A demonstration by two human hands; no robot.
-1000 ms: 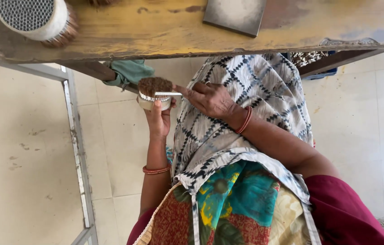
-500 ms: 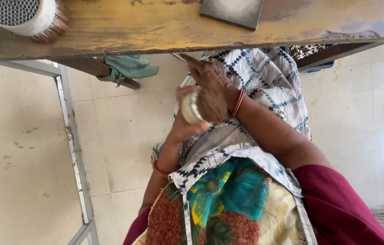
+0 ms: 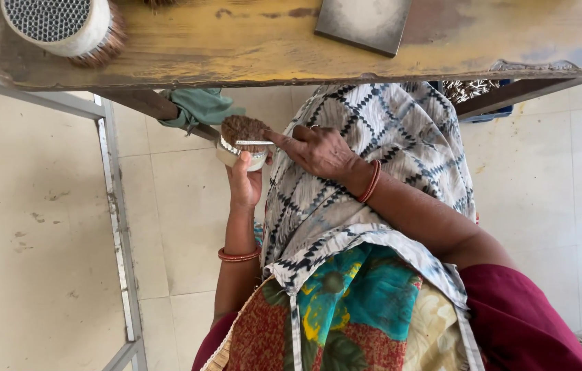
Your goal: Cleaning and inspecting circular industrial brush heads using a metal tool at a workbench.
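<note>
L fingers (image 3: 239, 167) are curled up round the underside of a small round bundle (image 3: 243, 141), a pale band w/ a brown bristly top, so the left hand (image 3: 244, 184) is closed on it, palm up, holding it just below the front edge of the wooden bench (image 3: 250, 48). R fingers (image 3: 284, 142) are stretched out toward the bundle, forefinger and thumb pinched on a thin flat metal strip (image 3: 253, 143) that lies across the bundle's side at the band. The strip may be a blade or a clip; too small to tell. The right hand (image 3: 322, 151) is thus closed on the strip, other fingers loosely bent, back of hand up.

Both wrists wear red-orange bangles (image 3: 371, 182). Forearms run back toward the body over a black-and-white checked cloth (image 3: 387, 144) draped on the lap, which hangs below the bench edge, right of the bundle.

Under the bench, just left of the bundle, a green rag (image 3: 202, 106) hangs off a dark crossbar. On the bench top: at its left end, a large round bundle (image 3: 57, 24) of tightly packed sticks w/ a pale wrap; toward the middle, a flat grey square plate (image 3: 363, 24). Left of the bench, a grey metal frame (image 3: 116, 213) stands on the pale tiled floor (image 3: 30, 240).
</note>
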